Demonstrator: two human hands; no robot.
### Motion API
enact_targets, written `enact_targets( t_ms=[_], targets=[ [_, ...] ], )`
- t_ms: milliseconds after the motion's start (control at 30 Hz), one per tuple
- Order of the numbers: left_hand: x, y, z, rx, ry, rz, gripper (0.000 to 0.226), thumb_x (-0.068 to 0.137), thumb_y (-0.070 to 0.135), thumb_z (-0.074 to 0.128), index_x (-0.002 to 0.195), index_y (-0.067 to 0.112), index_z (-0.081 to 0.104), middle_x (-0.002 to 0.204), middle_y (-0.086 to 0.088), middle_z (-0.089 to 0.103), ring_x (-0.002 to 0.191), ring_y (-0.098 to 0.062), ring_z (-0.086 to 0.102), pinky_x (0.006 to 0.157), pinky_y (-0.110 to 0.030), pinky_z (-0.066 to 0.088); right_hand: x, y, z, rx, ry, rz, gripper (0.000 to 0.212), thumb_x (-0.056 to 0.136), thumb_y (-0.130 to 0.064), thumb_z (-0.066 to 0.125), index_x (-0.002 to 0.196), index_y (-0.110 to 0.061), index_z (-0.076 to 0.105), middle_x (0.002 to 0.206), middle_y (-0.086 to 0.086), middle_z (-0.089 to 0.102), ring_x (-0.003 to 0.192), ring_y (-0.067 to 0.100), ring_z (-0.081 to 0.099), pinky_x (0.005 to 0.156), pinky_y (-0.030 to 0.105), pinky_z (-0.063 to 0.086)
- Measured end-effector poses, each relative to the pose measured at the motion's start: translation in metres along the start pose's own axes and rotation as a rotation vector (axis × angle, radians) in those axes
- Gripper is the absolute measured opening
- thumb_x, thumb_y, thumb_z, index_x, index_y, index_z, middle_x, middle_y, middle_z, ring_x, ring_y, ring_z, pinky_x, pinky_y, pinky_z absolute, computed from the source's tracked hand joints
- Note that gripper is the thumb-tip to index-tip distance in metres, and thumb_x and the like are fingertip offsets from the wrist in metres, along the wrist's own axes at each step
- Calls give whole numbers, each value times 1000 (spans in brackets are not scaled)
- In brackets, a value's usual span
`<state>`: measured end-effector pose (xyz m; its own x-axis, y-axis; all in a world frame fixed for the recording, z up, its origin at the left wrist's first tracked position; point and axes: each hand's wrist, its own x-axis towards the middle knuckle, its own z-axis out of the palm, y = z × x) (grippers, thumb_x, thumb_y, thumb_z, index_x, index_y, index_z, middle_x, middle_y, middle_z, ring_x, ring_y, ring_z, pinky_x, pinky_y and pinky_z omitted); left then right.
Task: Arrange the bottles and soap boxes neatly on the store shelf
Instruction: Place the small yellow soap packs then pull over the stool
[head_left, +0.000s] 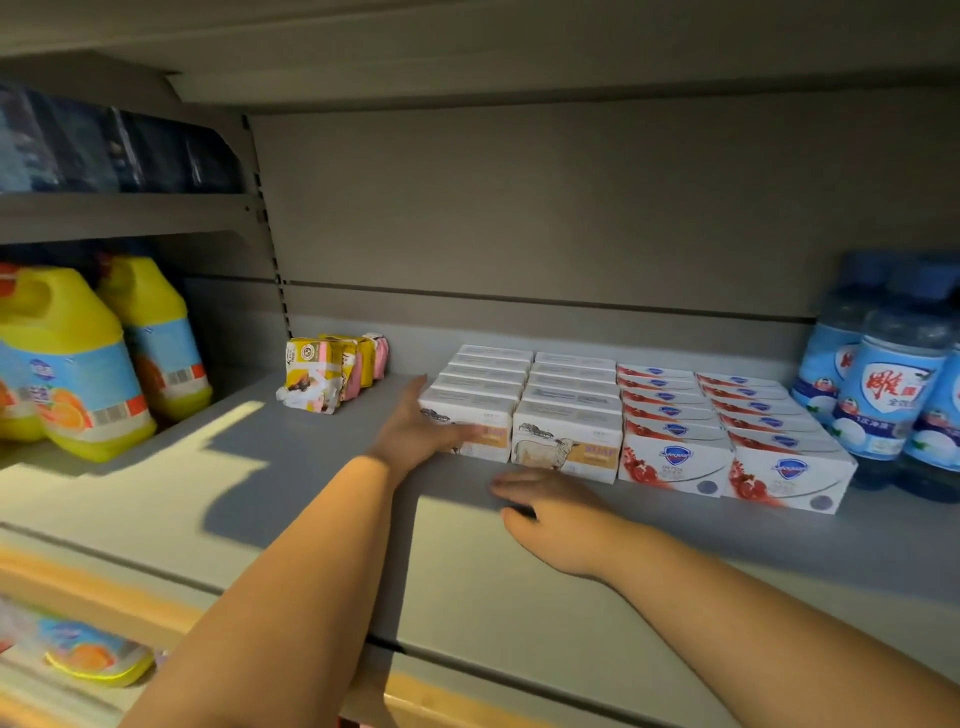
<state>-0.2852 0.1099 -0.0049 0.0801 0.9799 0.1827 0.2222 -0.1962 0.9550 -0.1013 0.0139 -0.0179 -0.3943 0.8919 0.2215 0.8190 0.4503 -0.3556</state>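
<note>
Soap boxes (524, 400) with the tan label stand in two rows running back from the front of the shelf (311, 467). They touch the two rows of red-and-white soap boxes (727, 431) on their right. The blue bottles (883, 395) stand at the far right, just beside those.

My left hand (415, 431) lies open against the front-left box (488, 421) of the tan rows, fingers straight across its front face and palm at its left corner. It curls round nothing. My right hand (550, 509) is open too, fingers stretched flat and low over the bare shelf in front of the second tan row, holding nothing. It is blurred, and I cannot tell whether it touches the shelf.

The risk I see is in pushing with a flat hand at one corner. These boxes look light, so an off-centre press would likely turn the front box rather than slide it square, and its row would go crooked behind it. A push to the right would travel on through the packed rows. It could shove the red-and-white boxes out of line and nudge the bottles, which stand tall and close together.

If my right hand sweeps in carelessly, it could catch the front box of the second tan row and drag it forward out of its line. The yellow packets (332, 374) lean loosely, well to the left, and I judge them safe unless my left forearm swings wide.
</note>
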Motion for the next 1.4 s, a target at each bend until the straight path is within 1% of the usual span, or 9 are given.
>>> enact_targets(
  t_ms=[133,233,300,367,533,833,1133,1300,1400],
  targets=[
    [0,6,-12,-273,189,-47,56,87,33,64,136,18,43,120,0,56,103,-16,55,86,-28,46,22,-11,1,-9,-86,-48,40,94,-28,45,134,-27,51,145,-11,42,133,6,34,102,10,15],
    [12,5,-35,-134,544,52,7,91,20,54,89,22,61,85,2,60,85,-20,55,78,-31,44,36,-14,6,1,-48,-37,37,92,-29,50,128,-31,56,141,-14,46,131,4,38,106,15,23],
    [26,0,-59,32,721,29,7,85,19,56,91,19,61,89,-2,61,86,-24,56,76,-31,46,39,-11,10,30,-23,-30,35,90,-30,53,124,-31,59,138,-16,49,128,2,40,106,15,25],
    [42,-10,-86,180,828,-82,37,79,22,65,114,11,58,115,-11,56,106,-30,53,92,-38,46,41,-6,13,67,5,-26,33,88,-31,56,121,-30,62,134,-16,52,126,0,43,103,11,25],
    [70,-44,-127,273,674,-349,88,69,39,80,137,4,36,140,-18,42,128,-34,41,105,-43,38,45,2,18,132,59,-49,31,86,-27,61,116,-27,65,128,-17,57,115,-8,45,86,-10,15],
    [78,-54,-125,384,633,-288,73,63,47,79,121,10,55,121,-12,58,109,-32,56,93,-45,49,47,7,20,167,53,-76,28,86,-25,63,114,-25,67,123,-18,59,108,-14,43,88,-7,19],
    [28,-28,-92,-89,775,-227,60,71,31,76,121,6,54,121,-13,57,103,-28,57,79,-32,45,41,-3,13,155,84,-22,25,85,-25,63,110,-22,68,117,-13,62,106,-3,51,86,-3,27],
    [-38,9,-43,-118,686,-23,25,71,14,75,89,17,59,88,-5,64,78,-17,61,63,-24,43,27,-18,3,150,161,71,17,89,-21,57,102,-18,68,104,-3,66,97,13,59,82,21,43],
    [-75,19,-20,0,414,294,32,66,1,75,82,18,54,78,-9,58,67,-11,58,59,-21,47,15,-36,-8,710,280,280,20,90,-23,60,108,-14,65,110,3,66,102,17,61,87,21,46]
  ],
)
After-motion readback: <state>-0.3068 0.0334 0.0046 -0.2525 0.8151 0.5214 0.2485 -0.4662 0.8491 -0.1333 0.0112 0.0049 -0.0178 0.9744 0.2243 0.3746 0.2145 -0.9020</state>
